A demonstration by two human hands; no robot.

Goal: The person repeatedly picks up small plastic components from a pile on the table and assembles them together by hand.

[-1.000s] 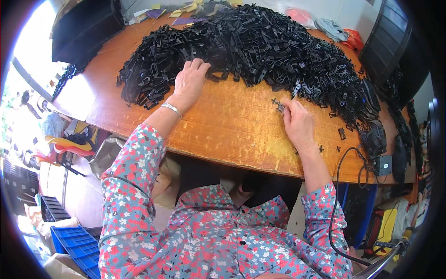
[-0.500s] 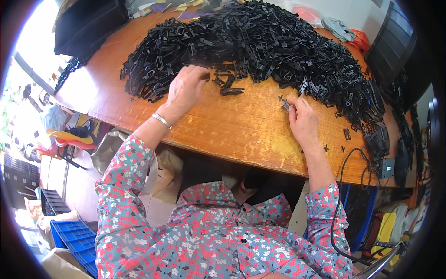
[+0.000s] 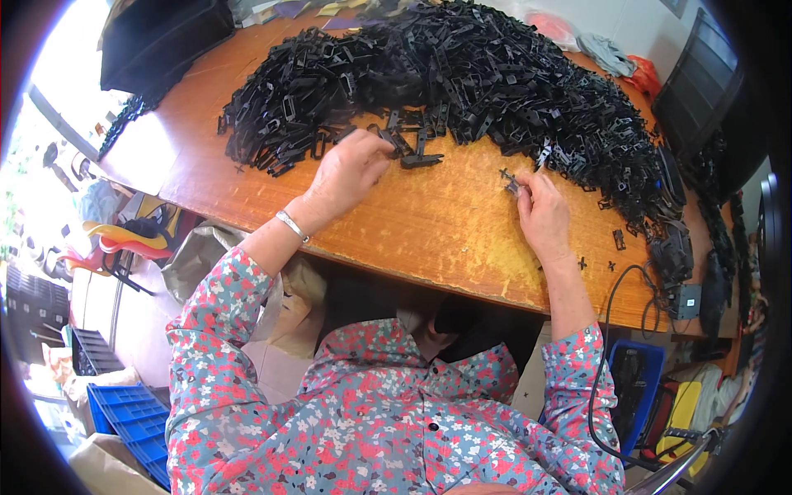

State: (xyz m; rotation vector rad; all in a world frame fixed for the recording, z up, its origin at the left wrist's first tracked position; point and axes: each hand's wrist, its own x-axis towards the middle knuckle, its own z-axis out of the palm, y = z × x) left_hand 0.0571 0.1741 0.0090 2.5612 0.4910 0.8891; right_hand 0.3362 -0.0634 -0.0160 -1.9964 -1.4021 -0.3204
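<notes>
My left hand (image 3: 353,167), a silver bracelet at its wrist, is at the near edge of a big heap of black plastic parts (image 3: 462,74). Its fingers are pinched together among a few loose black parts (image 3: 421,160); whether one is between the fingertips is hidden. Farther right, my right hand (image 3: 544,216) is closed on a small black plastic part (image 3: 511,183) with a cross-shaped end, held just above the wooden table (image 3: 412,239). A thin, pale, shiny piece (image 3: 544,154) shows just beyond its fingers; I cannot tell whether the hand holds it.
Small cross-shaped bits (image 3: 582,263) lie near my right forearm. A black cable (image 3: 606,330) loops down from a small box (image 3: 685,302) at the table's right end. Dark bins (image 3: 169,41) stand at both far corners. Blue crates (image 3: 132,421) are on the floor.
My left hand has moved a little right and slightly down, along the edge of the heap. My right hand stays almost in place, still holding the small black part.
</notes>
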